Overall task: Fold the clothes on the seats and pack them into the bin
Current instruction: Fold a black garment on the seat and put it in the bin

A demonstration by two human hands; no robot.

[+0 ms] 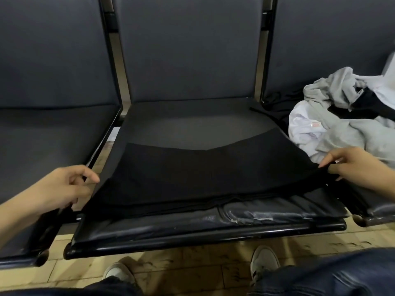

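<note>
Pinching black garment (192, 178) edges, both hands' fingers (327, 161); heaped grey and white clothes (342, 116) crowd right seat (380, 212)

I see a dim picture with soft indoor light from above. The front edge of the middle seat (192, 227) shines with small glare. The black garment (181, 178) loses all detail in darkness. Straight lines bend near the edges, and both hands look slightly blurred.
</note>
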